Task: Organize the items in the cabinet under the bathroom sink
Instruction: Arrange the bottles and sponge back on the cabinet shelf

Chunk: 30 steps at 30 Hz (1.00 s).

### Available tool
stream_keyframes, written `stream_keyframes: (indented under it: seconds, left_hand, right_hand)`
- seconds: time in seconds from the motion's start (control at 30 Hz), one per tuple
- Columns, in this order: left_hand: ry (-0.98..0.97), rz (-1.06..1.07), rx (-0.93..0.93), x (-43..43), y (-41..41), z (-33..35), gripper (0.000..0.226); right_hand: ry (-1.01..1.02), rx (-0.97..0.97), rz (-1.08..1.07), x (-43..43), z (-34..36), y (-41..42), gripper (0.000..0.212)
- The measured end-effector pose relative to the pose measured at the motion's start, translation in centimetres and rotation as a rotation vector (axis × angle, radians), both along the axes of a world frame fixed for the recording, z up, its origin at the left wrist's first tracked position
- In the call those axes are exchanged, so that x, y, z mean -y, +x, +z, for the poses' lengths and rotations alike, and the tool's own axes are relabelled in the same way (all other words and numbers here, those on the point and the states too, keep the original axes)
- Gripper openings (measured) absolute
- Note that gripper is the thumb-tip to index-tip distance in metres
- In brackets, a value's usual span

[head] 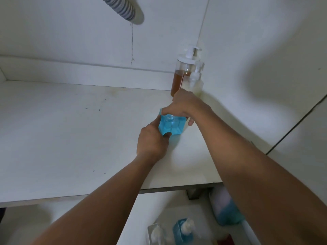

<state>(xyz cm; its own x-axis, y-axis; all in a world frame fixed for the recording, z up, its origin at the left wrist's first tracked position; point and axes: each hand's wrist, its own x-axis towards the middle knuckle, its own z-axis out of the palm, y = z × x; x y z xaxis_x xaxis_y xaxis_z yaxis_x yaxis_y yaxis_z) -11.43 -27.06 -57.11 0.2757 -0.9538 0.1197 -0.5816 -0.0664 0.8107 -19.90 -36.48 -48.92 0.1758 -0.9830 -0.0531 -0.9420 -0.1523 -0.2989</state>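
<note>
While both hands hold it on the white cabinet floor (70, 138), right of centre, the square clear plastic bottle of blue liquid (169, 125) looks fairly heavy, rigid and slick; the left hand (152, 142) wraps its near side, the right hand (185, 106) covers its top.

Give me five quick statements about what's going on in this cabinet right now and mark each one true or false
1. Both hands are on the blue bottle. True: the left hand grips its side and the right hand covers its top.
2. The amber pump bottle lies on its side. False: it stands upright in the back right corner.
3. A pale pump bottle stands right beside the amber one. True.
4. The corrugated drain hose runs along the shelf floor. False: it hangs at the top.
5. The floor below the cabinet shelf is bare. False: more bottles sit there.
</note>
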Motion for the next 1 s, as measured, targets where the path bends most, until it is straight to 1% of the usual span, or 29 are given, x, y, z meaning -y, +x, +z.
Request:
stream_keyframes:
  seconds: [0.2, 0.3, 0.37, 0.5, 0.6, 0.67, 0.77, 0.83, 0.87, 0.93, 1.0]
  left_hand:
    - [0.018, -0.035, 0.135, 0.3, -0.1, -1.0, 0.055]
    - [0.035, -0.051, 0.255, 0.4, -0.4, -1.6, 0.061]
    - [0.04, -0.05, 0.308, 0.6, -0.6, -1.9, 0.058]
    - [0.042, -0.028, 0.347, 1.0, -0.6, -2.1, 0.053]
    - [0.038, -0.021, 0.353, 1.2, -0.7, -2.1, 0.053]
    - [0.037, -0.019, 0.356, 1.2, -0.7, -2.1, 0.053]
    - [0.024, -0.02, 0.369, 1.3, -0.7, -2.1, 0.052]
    - [0.016, -0.02, 0.378, 1.3, -0.8, -2.1, 0.051]
    - [0.014, -0.02, 0.384, 1.3, -0.8, -2.1, 0.05]
    - [0.006, -0.015, 0.397, 1.5, -0.8, -2.1, 0.049]
    - [0.006, -0.012, 0.402, 1.6, -0.8, -2.2, 0.048]
  right_hand:
    - [-0.029, 0.026, 0.005, 0.2, -0.6, -0.2, 0.049]
    - [-0.062, 0.044, -0.044, 1.2, -0.4, -1.3, 0.048]
    - [-0.089, 0.022, -0.079, 2.2, -0.2, -2.1, 0.045]
    - [-0.108, -0.101, -0.143, 3.7, -0.5, -3.2, 0.054]
    - [-0.168, -0.168, -0.152, 3.8, -0.7, -3.9, 0.045]
    - [-0.238, -0.256, -0.121, 3.5, -0.6, -4.1, 0.041]
    - [-0.244, -0.397, -0.046, 3.1, -0.4, -3.9, 0.058]
    - [-0.248, -0.436, -0.01, 3.3, -0.8, -3.8, 0.062]
    - [-0.265, -0.433, 0.0, 3.4, -1.2, -3.9, 0.058]
    - [-0.314, -0.418, 0.009, 3.7, -1.7, -4.0, 0.043]
    - [-0.342, -0.427, -0.003, 3.9, -2.0, -4.0, 0.036]
